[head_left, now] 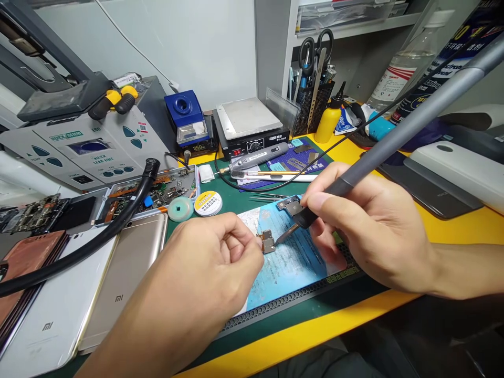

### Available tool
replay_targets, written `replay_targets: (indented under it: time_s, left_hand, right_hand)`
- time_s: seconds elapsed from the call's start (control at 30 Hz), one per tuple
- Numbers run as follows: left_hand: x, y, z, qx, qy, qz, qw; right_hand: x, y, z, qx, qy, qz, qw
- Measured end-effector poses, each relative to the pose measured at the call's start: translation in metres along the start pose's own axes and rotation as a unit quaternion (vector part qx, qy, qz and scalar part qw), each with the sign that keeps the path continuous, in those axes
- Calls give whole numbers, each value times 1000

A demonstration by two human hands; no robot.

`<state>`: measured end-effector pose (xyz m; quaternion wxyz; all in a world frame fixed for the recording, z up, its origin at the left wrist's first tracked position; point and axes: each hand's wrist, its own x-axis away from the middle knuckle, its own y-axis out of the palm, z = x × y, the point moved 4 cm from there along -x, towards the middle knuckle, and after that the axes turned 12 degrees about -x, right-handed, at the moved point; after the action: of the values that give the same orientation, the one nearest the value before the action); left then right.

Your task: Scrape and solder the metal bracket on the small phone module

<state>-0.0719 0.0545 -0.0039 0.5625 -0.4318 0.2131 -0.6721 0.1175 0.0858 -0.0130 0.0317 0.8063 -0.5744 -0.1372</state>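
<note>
My left hand (212,262) is closed in a pinch at the left end of a small silver metal part (268,244) with a bit of orange flex cable; its fingertips are partly hidden. My right hand (366,220) is closed around a long grey pen-shaped tool (397,131) with a black grip. The tool's narrow metal tip meets or nearly meets the right side of the small part. Both hands work over a worn blue card (283,273) with printed text. Near my right fingertips, a second small part (290,206), silver and dark, lies on the card's far edge.
Phone shells (122,283) and a black hose (114,231) crowd the left. A hot-air station (94,147), a blue soldering-iron stand (189,115) and a heating plate (248,121) stand behind. Tweezers (268,198) lie beyond the card; a black cable (331,149) crosses toward the right.
</note>
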Motion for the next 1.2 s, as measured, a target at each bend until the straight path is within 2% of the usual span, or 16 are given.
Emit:
replay_targets:
  time_s: [0.17,0.83,1.2]
  left_hand:
    - [-2,1,1,-16,4,8,1000]
    - [-3,1,2,-26,1,9,1000]
    - [-2,1,-1,-22,9,4,1000]
  right_hand:
    - [-1,1,1,9,-3,-10,1000]
    - [-2,-1,0,-10,3,26,1000]
    - [-1,1,0,2,1,1,1000]
